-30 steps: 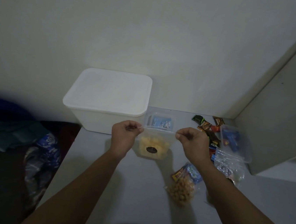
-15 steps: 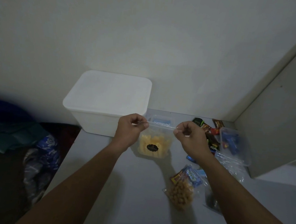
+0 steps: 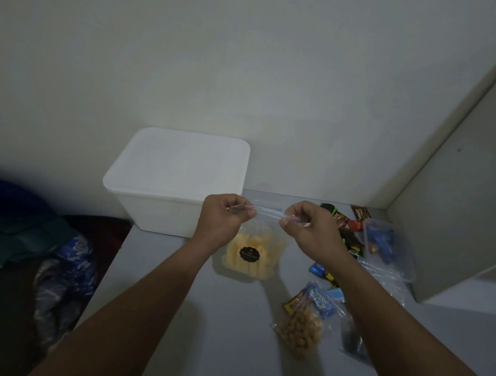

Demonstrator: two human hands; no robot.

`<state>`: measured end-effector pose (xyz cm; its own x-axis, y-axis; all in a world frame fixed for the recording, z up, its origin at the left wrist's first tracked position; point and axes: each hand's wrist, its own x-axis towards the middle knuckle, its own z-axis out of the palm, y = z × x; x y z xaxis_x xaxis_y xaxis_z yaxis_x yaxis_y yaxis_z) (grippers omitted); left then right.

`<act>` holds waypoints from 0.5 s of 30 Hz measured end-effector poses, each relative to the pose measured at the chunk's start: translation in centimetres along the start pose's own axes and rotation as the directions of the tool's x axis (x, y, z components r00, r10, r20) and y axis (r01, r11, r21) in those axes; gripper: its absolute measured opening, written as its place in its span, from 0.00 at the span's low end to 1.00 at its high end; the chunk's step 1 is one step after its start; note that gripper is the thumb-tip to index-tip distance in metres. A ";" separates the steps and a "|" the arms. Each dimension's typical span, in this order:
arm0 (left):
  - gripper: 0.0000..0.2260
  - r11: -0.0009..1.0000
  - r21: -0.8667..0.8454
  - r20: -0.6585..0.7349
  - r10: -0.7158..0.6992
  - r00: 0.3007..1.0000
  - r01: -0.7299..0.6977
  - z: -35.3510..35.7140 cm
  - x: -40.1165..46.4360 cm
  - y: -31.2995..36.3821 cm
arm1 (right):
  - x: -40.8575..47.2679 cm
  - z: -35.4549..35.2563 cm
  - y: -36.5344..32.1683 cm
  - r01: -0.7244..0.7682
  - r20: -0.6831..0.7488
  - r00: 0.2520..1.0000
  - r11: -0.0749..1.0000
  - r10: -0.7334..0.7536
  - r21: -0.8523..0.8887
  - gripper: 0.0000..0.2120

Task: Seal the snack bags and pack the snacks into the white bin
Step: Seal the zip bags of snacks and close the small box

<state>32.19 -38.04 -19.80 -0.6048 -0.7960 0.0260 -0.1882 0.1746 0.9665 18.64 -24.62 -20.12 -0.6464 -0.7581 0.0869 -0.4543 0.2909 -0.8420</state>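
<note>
A clear zip bag of yellow snacks (image 3: 252,255) with a round black label hangs between my hands just above the grey table. My left hand (image 3: 222,218) pinches the left end of its top strip and my right hand (image 3: 310,228) pinches the right end, the strip stretched flat between them. The white bin (image 3: 176,186) stands behind my left hand against the wall, its top covered by a white lid. A bag of round tan snacks (image 3: 302,325) lies on the table under my right forearm.
Loose snack packets (image 3: 346,232) and a clear box with blue items (image 3: 384,245) lie at the right, next to a grey cabinet side (image 3: 467,211). Crumpled clear plastic (image 3: 384,272) sits in front of the box. Dark cloth and bags (image 3: 58,266) lie off the table's left edge.
Both hands have lifted the yellow snack bag slightly and moved closer together along its top strip. The other snacks have not moved.
</note>
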 end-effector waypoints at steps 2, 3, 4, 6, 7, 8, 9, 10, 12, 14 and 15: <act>0.01 1.000 0.022 0.006 0.007 1.000 -0.007 0.2 0.0 0.1 | 0.1 0.1 -0.5 0.014 0.006 1.000 1.000 -0.014 -0.022 0.02; 0.02 1.000 0.022 0.011 0.013 1.000 -0.013 0.3 0.0 0.2 | 0.2 0.2 -0.7 0.016 -0.003 1.000 0.999 -0.016 -0.027 0.03; 0.02 1.000 0.013 0.018 0.015 1.000 -0.015 0.4 0.0 0.3 | 0.3 0.2 -0.9 0.015 -0.018 1.000 0.999 -0.015 -0.029 0.04; 0.02 1.000 -0.019 0.053 0.010 0.999 -0.009 0.3 0.0 0.7 | 0.5 0.2 -0.9 0.005 -0.048 0.999 0.999 -0.007 -0.046 0.08; 0.02 0.999 -0.031 0.074 0.007 0.997 -0.005 0.3 0.0 0.8 | 0.6 0.2 -0.9 0.001 -0.056 0.998 0.998 -0.005 -0.063 0.08; 0.02 0.999 -0.036 0.088 0.007 0.996 -0.004 0.3 0.0 0.9 | 0.6 0.1 -0.8 0.001 -0.061 0.998 0.997 -0.006 -0.080 0.08; 0.02 0.999 -0.032 0.093 0.008 0.996 -0.005 0.3 0.0 1.1 | 0.6 0.0 -0.8 0.005 -0.062 0.998 0.996 -0.011 -0.094 0.08; 0.02 1.000 -0.022 0.091 0.008 0.996 -0.006 0.3 0.0 1.2 | 0.6 0.0 -0.8 0.011 -0.057 0.998 0.994 -0.017 -0.105 0.08; 0.02 1.000 0.007 0.076 0.010 0.997 -0.010 0.4 0.2 1.3 | 0.4 0.0 -1.1 0.034 -0.036 0.999 0.992 -0.039 -0.125 0.06; 0.02 0.999 0.024 0.077 0.018 0.997 -0.020 0.5 0.2 1.4 | 0.3 0.0 -1.4 0.058 -0.010 0.998 0.987 -0.060 -0.149 0.02; 0.01 0.999 0.031 0.087 0.026 0.996 -0.029 0.6 0.2 1.4 | 0.3 0.1 -1.5 0.074 -0.004 0.997 0.981 -0.076 -0.179 0.01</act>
<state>31.31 -37.60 -18.58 -0.6743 -0.7379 0.0292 -0.1941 0.2152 0.9571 19.17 -25.36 -18.87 -0.6123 -0.7757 0.1527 -0.6034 0.3337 -0.7242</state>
